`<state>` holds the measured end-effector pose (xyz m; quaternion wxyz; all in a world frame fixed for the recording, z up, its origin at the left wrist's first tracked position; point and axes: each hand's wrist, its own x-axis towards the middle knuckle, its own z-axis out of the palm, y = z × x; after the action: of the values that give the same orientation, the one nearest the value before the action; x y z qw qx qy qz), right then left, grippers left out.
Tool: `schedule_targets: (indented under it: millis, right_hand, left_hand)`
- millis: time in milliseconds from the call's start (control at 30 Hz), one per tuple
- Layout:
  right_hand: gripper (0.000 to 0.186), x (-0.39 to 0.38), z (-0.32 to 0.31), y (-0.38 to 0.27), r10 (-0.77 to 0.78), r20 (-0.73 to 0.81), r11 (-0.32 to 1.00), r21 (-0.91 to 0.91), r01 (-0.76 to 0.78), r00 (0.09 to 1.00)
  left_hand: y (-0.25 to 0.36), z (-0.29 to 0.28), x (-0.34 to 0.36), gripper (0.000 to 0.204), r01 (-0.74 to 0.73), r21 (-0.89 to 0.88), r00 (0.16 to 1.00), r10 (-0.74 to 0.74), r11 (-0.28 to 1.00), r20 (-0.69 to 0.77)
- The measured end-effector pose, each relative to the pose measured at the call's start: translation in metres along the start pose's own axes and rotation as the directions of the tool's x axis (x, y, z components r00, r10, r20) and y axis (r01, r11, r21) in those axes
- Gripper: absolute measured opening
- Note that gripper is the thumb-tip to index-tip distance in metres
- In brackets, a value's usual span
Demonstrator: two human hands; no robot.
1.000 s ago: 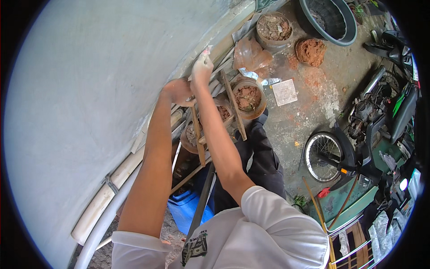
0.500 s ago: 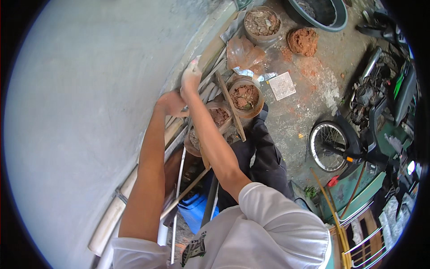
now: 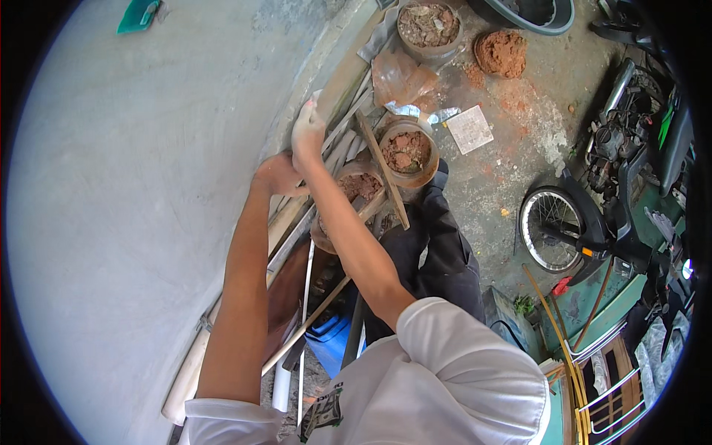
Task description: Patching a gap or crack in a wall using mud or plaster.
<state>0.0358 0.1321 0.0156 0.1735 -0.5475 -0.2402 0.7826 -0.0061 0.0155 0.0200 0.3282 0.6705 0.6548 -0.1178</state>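
Both my arms reach up along the grey plastered wall (image 3: 141, 193). My right hand (image 3: 308, 137) is at the wall's foot, its fingers drawn together and coated in pale dust. A small whitish bit shows at its fingertips, too small to name. Bent at the wrist, my left hand (image 3: 278, 174) lies against the wall just below, with a thumb pointing right. Its other fingers are hidden behind my right wrist. Long pipes and wood strips (image 3: 337, 137) lie beside both hands. Under my right forearm is a pot of brown soil (image 3: 360, 185).
A wooden plank (image 3: 380, 167) leans across the pots, next to another soil-filled pot (image 3: 406, 152). Farther off are a pot of rubble (image 3: 429, 30), a reddish soil mound (image 3: 500, 54), a dark tub (image 3: 552, 28) and a square tile (image 3: 470, 130). A motorbike (image 3: 604, 185) stands at right.
The view has shifted slightly, and a green object has come into sight on the wall at upper left. My right hand sits a little lower and more to the left, still close to my left.
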Motion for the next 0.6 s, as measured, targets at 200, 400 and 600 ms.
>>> schedule_targets:
  millis: [200, 400, 600]
  right_hand:
    - [0.049, 0.003, -0.001, -0.007, 0.001, -0.028, 0.996, -0.086, -0.003, 1.0]
    - [0.049, 0.006, 0.003, -0.005, 0.023, -0.016, 0.998, -0.059, -0.024, 1.0]
    - [0.046, 0.016, 0.001, -0.006, 0.037, -0.033, 0.983, -0.178, -0.042, 0.999]
  left_hand:
    - [0.004, -0.013, 0.004, 0.058, 0.0, 0.005, 0.975, -0.001, 1.0, 0.22]
    - [0.004, -0.009, 0.002, 0.053, -0.062, 0.006, 0.994, 0.061, 0.998, 0.089]
    - [-0.001, -0.003, 0.003, 0.059, -0.086, -0.031, 0.996, 0.086, 0.996, -0.005]
